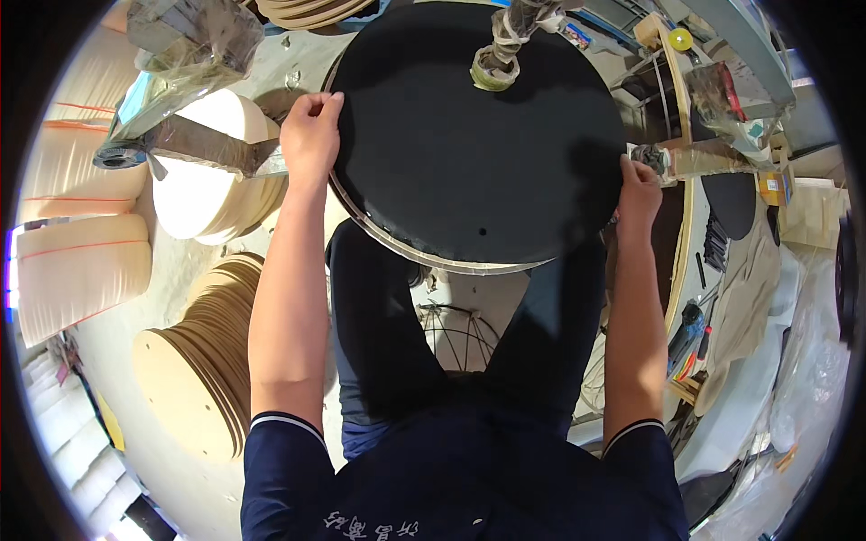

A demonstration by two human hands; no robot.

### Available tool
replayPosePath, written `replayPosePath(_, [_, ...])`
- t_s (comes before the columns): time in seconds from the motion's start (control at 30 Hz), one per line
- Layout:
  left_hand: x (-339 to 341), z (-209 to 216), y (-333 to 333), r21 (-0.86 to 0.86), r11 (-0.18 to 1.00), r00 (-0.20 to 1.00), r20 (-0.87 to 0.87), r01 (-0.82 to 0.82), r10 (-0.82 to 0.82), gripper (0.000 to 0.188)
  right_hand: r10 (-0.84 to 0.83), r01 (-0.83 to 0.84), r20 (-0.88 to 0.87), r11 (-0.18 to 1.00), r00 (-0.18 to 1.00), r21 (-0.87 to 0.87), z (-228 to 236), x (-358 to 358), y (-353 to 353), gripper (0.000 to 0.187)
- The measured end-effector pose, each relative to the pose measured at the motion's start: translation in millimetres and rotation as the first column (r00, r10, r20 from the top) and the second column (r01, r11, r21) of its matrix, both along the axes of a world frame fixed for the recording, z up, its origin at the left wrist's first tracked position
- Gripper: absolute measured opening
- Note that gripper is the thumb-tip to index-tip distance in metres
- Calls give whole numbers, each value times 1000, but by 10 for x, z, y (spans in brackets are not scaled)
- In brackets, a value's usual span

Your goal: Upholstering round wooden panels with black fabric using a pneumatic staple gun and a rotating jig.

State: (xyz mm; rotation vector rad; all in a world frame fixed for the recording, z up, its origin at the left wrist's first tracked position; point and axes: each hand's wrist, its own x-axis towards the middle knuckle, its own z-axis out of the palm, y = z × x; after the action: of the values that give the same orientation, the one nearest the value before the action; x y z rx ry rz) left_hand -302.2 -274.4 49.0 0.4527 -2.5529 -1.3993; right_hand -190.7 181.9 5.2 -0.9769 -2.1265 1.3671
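A large round black disc (474, 135) with a pale metal rim is held flat above the person's lap, gripped at two opposite edges. The left hand (309, 135) is closed over the disc's left edge, fingers curled onto the rim and thumb tucked against it. The right hand (638, 194) is clamped on the right edge, its fingers wrapped round the rim so that the fingertips are hidden. Between the two grips, toward the far side of the disc, a tape-wrapped post (502, 56) is seen pressing down on the black surface. Just outside the left grip a stack of pale round boards (212, 176) is found, and below it a leaning row of thin wooden discs (203, 361). Just beyond the right grip a wrapped horizontal bar (699, 160) ends close to the knuckles.
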Motion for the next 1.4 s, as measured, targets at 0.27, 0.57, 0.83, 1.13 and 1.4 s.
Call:
replayPosePath(0.27, [32,-195,-113,-189,982,1000,7,-25,27,32,35,-21,-147,995,989,96,-115,44,-144,25])
replayPosePath(0.57, [54,-265,-67,-243,969,999,-37,-43,36,31,6,6,-169,997,986,73,-105,65,-238,26])
replayPosePath(0.83, [23,-252,8,-270,960,994,-98,-79,55,26,-18,38,-91,974,996,222,-62,8,-282,27])
replayPosePath(1.13, [135,-318,90,-229,968,976,-208,-106,58,22,-22,48,-67,912,997,408,-220,109,-230,28])
replayPosePath(1.4, [192,-264,51,-272,955,963,-267,-119,44,20,10,15,-81,952,997,306,-202,57,-271,24])
